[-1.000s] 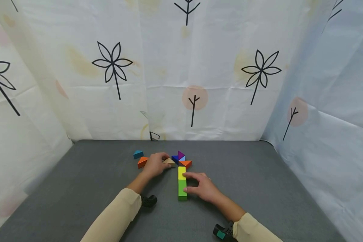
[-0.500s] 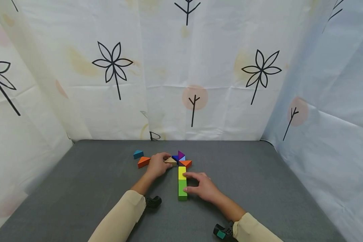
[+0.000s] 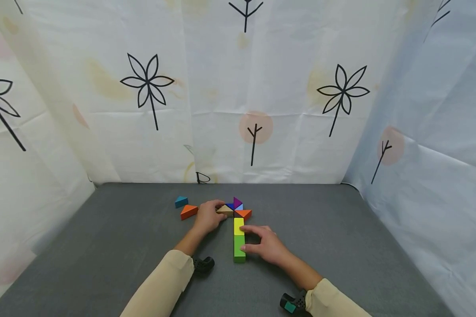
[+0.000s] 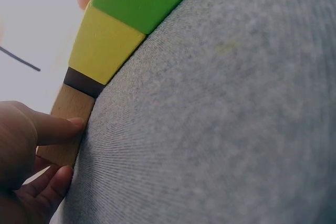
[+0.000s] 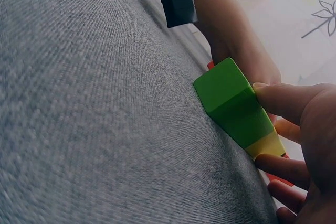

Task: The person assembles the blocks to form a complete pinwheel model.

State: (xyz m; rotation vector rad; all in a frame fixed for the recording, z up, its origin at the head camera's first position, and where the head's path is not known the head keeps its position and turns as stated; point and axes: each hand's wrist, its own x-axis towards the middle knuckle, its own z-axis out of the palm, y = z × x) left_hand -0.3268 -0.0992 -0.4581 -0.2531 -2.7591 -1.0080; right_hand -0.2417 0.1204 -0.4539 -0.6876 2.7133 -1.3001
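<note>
In the head view my left hand (image 3: 207,216) pinches a natural-wood triangular block (image 3: 225,211) between thumb and fingers, its right end against a pinwheel of triangles. That cluster has a purple triangle (image 3: 237,203), a dark blue one (image 3: 230,206), a light blue one (image 3: 239,208) and an orange one (image 3: 244,213). Below it a yellow block (image 3: 238,226) and a green block (image 3: 239,247) stand end to end as a stem. My right hand (image 3: 267,245) rests its index fingertip on the yellow block and its thumb on the green block, along the right side. The left wrist view shows the wood next to a dark block (image 4: 83,81).
Left of my left hand lie a loose orange triangle (image 3: 188,212) and a teal triangle (image 3: 181,202). Everything sits on a grey cloth-covered table (image 3: 321,229). A white printed curtain (image 3: 285,149) rises behind the table's far edge and along both sides.
My left hand has slid the wooden triangle rightward up to the pinwheel, uncovering more of the loose orange triangle. The right hand has stayed in place on the stem.
</note>
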